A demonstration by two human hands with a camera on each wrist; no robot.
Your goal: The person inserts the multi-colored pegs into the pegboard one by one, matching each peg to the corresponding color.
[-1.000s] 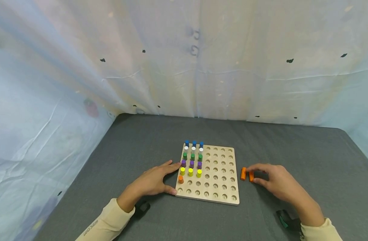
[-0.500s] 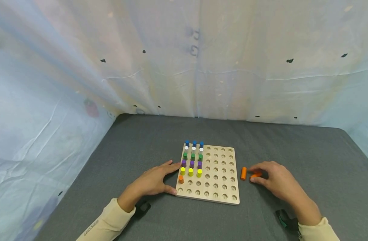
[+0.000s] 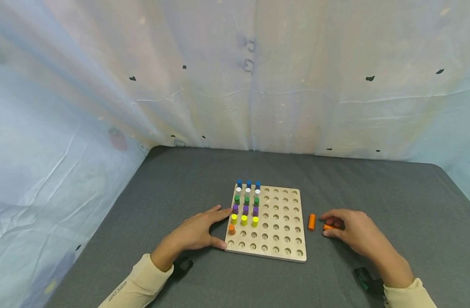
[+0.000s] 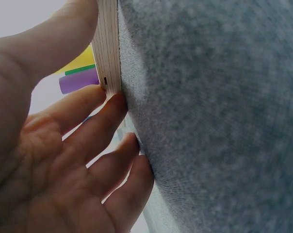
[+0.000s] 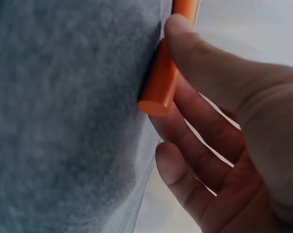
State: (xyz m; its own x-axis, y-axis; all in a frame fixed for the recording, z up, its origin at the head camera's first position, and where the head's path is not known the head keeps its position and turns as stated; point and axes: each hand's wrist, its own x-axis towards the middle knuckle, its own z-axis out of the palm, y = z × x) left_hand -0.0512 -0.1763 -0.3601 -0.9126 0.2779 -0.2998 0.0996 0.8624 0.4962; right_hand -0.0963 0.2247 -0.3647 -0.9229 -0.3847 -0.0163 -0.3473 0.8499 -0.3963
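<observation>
A square wooden pegboard (image 3: 281,252) lies on the grey cloth. Three pegs each of blue, white, green, purple (image 3: 245,210) and yellow (image 3: 244,220) stand in rows at its left, with a single orange peg (image 3: 232,229) below them. My left hand (image 3: 194,231) rests at the board's left edge, index fingertip and thumb touching it, fingers spread. To the right of the board, my right hand (image 3: 354,231) holds an orange peg (image 5: 159,85) between thumb and fingers, lying sideways low over the cloth. Another orange peg (image 3: 311,222) lies between that hand and the board.
Grey cloth (image 3: 204,171) covers the table around the board. A pale, wrinkled sheet (image 3: 288,107) hangs behind it and another stretch (image 3: 46,171) at the left. Dark straps with a small device (image 3: 363,278) sit at the wrists.
The orange peg at my right hand has turned from pointing away to lying sideways, and has shifted slightly right, apart from the other loose peg. My left hand and the board stay put.
</observation>
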